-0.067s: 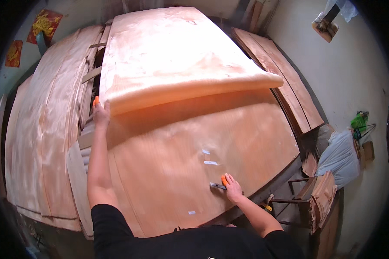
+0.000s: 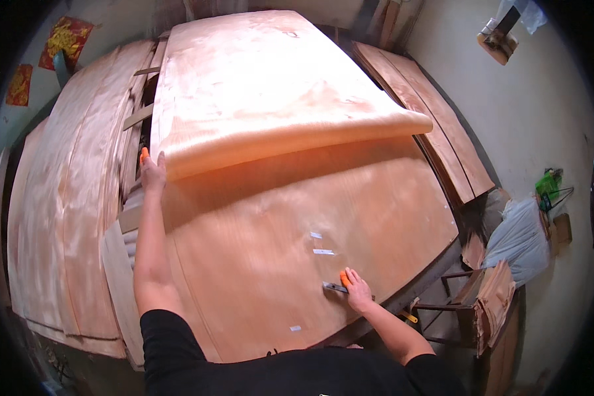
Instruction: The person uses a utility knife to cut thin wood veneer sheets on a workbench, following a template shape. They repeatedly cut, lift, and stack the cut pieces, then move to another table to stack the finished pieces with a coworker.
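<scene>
L arm: extended nearly straight fwd from the shoulder, elbow barely bent, forearm running up the left side of the bench. Left hand [image 2: 153, 173] at the near-left corner of the folded-back veneer sheet [image 2: 264, 86], fingers closed on its rolled edge; orange fingertip cover visible on top. Grip looks like a pinch on the sheet edge, thumb side not resolvable.

R arm: bent at elbow, forearm coming in from lower right, wrist low. Right hand [image 2: 358, 289] rests palm-down on the lower veneer sheet [image 2: 264, 264], near its right-front edge. Fingers together, pressing on a small flat grey tool [image 2: 334, 287] that sticks out to the left of the hand; orange cover on one fingertip. Whether fingers wrap the tool or just pin it: can't tell.

Upper sheet: curled back over itself, roll running left-to-right across mid bench, far part lying flat. Lower sheet flat, exposed from the roll to the near edge. Small white tape strips [image 2: 323, 251] on it, just beyond the R hand; one more nearer the front edge.

Surroundings: veneer stacks [image 2: 66, 218] to the left; more boards [image 2: 442, 145] to the right; metal stool frame [image 2: 455, 303] at lower right.
</scene>
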{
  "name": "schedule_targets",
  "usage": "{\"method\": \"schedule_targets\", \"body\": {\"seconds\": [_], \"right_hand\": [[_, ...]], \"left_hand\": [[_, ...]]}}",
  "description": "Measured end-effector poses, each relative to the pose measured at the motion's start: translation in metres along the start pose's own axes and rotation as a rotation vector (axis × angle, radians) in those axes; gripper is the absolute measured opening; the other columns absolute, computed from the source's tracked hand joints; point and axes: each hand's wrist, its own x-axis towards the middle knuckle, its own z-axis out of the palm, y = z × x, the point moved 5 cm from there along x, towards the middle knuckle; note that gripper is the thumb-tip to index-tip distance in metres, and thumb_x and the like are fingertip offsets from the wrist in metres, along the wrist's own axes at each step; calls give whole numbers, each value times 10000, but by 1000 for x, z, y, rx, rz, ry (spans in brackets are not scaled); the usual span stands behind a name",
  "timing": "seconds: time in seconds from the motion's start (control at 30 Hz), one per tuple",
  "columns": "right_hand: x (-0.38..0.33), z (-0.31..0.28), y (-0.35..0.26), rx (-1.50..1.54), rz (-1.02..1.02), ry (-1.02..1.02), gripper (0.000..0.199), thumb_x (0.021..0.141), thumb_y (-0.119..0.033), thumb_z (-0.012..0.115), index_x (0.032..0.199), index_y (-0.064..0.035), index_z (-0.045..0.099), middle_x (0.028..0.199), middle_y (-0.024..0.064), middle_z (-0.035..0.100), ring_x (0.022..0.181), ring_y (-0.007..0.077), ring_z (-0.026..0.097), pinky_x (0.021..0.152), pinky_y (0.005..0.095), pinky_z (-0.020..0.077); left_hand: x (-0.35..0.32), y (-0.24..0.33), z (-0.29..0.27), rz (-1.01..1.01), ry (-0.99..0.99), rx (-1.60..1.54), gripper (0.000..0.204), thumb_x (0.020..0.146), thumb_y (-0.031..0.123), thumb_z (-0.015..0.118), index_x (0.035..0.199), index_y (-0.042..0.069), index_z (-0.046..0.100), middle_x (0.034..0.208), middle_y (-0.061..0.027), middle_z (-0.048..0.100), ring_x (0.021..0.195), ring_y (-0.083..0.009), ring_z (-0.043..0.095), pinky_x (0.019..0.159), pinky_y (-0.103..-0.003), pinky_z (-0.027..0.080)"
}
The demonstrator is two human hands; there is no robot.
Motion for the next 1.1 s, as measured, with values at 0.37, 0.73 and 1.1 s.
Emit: {"method": "schedule_targets", "body": {"seconds": [0.37, 0.73, 1.1], "right_hand": [[9, -6, -12, 21, -6, 6, 558, 632, 49, 495, 1185, -17, 465, 1338, 113, 331, 1223, 278, 336, 951, 359, 357], [8, -4, -12, 51, 1, 1, 503, 659, 49, 496, 1160, 10, 479, 1344, 115, 325, 1236, 281, 311, 937, 352, 372], [-3, -2, -4, 23, -54, 114, 467, 647, 48, 515, 1112, 5, 513, 1340, 93, 337, 1213, 281, 339, 899, 363, 393]], "left_hand": [[24, -44, 40, -453, -527, -889, 268, 742, 195, 671, 901, 1, 576, 748, -43, 602, 591, -116, 546, 566, -240, 449], [-46, -89, 5, -587, -1012, -1112, 608, 763, 527, 550, 1087, 12, 528, 1014, -71, 587, 931, -156, 565, 826, -323, 445], [-51, 18, -32, -279, -462, -1056, 199, 778, 100, 606, 940, -15, 587, 826, -45, 611, 690, -110, 567, 618, -224, 471]]}}
